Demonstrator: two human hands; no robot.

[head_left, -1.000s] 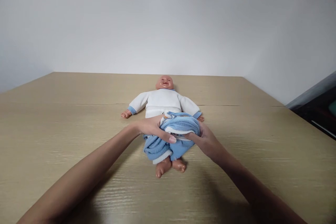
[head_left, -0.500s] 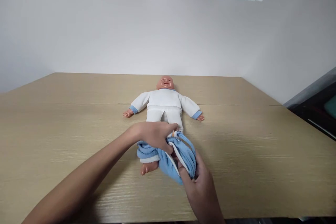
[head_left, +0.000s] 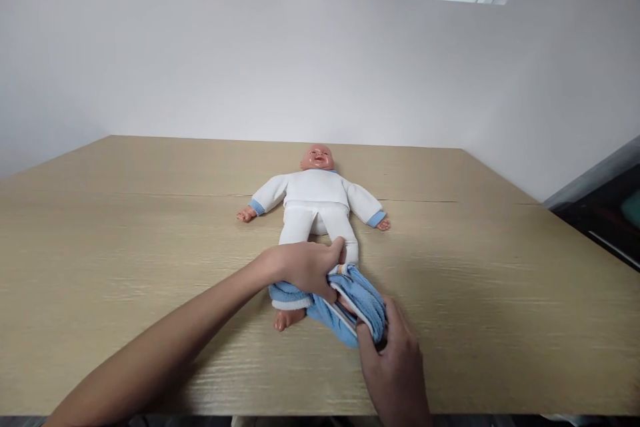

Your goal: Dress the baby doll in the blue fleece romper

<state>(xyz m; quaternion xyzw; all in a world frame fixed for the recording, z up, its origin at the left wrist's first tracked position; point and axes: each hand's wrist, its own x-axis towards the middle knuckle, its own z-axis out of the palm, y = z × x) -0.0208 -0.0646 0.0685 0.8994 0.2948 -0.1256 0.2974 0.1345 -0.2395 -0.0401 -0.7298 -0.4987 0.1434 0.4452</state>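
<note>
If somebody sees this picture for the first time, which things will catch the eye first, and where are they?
A baby doll in white clothes lies on its back in the middle of the wooden table, in front of a plain white wall. At the doll's lower legs, the left hand and the right hand both grip a bunched blue garment.

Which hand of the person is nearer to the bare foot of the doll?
Left. The left hand grips the blue trousers just up the leg from the bare foot; the right hand holds the same trousers farther to the right.
</note>
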